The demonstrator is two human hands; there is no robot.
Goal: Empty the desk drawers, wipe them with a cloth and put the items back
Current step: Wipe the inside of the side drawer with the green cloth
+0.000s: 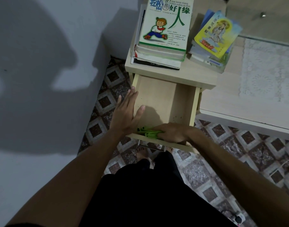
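A pale wooden drawer stands pulled out from the desk, its bottom bare. My left hand lies flat with straight fingers along the drawer's left wall, the thumb inside. My right hand presses a green cloth against the inside of the drawer's front wall; part of the cloth is hidden under the hand. Two stacks of books sit on the desk top above the drawer: a tall stack with a cartoon-boy cover and a smaller stack with a yellow cover.
A grey wall runs close along the left. A glass-topped table with a lace cloth adjoins the desk on the right. The floor is patterned tile. A metal handle hangs under the drawer front, above my bare feet.
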